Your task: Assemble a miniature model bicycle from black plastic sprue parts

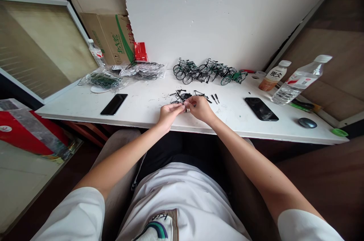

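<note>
My left hand (170, 113) and my right hand (200, 107) meet above the near edge of the white table (148, 114), fingers pinched together on a small black part (186, 108) held between them. Just beyond the fingertips lie loose black model bicycle parts (182, 96), a thin frame piece (200, 94) and two small dark screwdrivers (215, 98). Several finished miniature bicycles (209, 71), black and green, stand in a row at the back against the white wall.
A black phone (114, 104) lies left of my hands, another phone (261, 109) to the right. Plastic bags of parts (125, 74), a cardboard box (109, 36), a red packet (140, 51), two bottles (300, 80), a dark mouse (307, 122) and a green lid (339, 132) surround them.
</note>
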A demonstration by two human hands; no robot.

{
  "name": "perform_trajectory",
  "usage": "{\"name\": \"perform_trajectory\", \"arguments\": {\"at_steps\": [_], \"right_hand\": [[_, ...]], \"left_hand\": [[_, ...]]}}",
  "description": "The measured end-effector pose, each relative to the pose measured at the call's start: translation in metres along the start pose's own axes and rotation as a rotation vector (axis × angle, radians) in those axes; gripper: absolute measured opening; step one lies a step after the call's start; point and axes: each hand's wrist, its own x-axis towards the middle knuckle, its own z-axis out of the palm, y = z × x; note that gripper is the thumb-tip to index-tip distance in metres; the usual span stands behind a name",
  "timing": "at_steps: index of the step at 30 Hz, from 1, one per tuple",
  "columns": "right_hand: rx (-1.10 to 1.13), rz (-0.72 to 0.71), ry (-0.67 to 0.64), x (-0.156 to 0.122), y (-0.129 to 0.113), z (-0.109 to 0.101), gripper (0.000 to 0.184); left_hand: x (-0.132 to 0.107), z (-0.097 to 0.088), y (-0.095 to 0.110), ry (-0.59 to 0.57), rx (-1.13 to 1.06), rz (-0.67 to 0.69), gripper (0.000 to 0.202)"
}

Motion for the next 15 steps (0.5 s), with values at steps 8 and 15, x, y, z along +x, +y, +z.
{"name": "perform_trajectory", "arguments": {"at_steps": [8,15], "right_hand": [[0.297,0.170,-0.170,0.007,0.016,-0.006,0.048],[0.333,0.184,-0.202,0.007,0.015,-0.007,0.053]], "left_hand": [[0.001,-0.003,-0.003,-0.011,0.041,0.003,0.043],[0.002,-0.003,-0.004,-0.018,0.036,0.011,0.044]]}}
